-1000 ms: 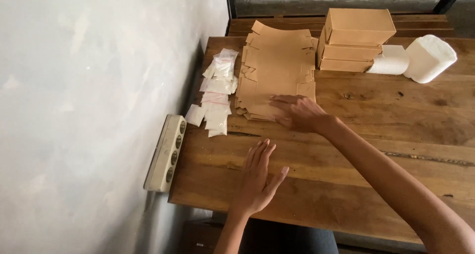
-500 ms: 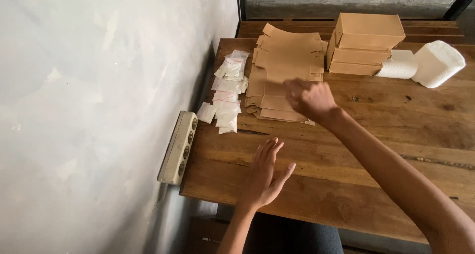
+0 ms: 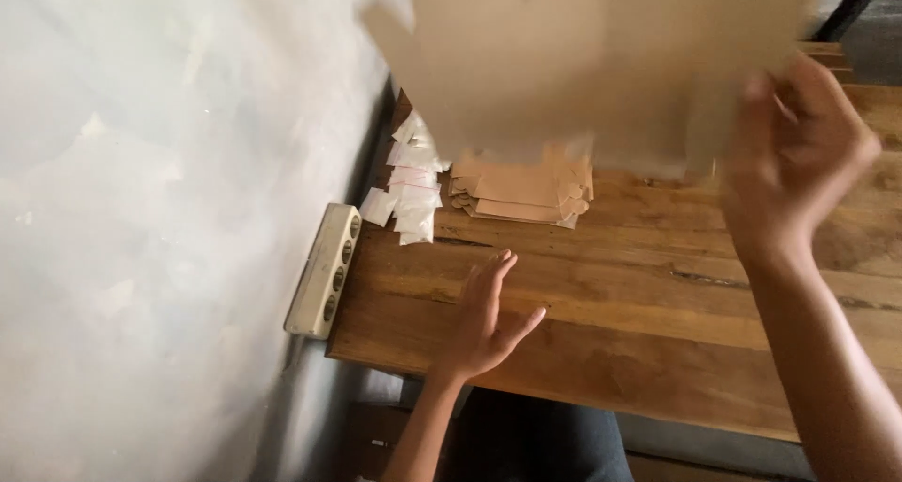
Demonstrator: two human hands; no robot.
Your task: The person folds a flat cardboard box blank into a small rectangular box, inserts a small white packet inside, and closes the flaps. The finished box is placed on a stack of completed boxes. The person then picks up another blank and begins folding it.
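1. Close in front of the camera, the right hand (image 3: 799, 153) pinches one edge of a flat tan cardboard sheet (image 3: 592, 69) and holds it raised above the wooden table (image 3: 658, 303); the sheet is blurred and hides most of what lies behind it.
2. The left hand (image 3: 484, 318) rests palm-down near the table's front edge with its fingers spread and nothing in it, seemingly as a brace.
3. Under the raised sheet lies a stack of flat tan carton blanks (image 3: 521, 191), apparently where such sheets are kept within reach.
4. Just left of the stack, small clear plastic packets (image 3: 409, 191) lie in a loose pile along the wall side.
5. A cream power strip (image 3: 324, 271) hangs at the table's left edge, beside the grey wall (image 3: 141, 209).
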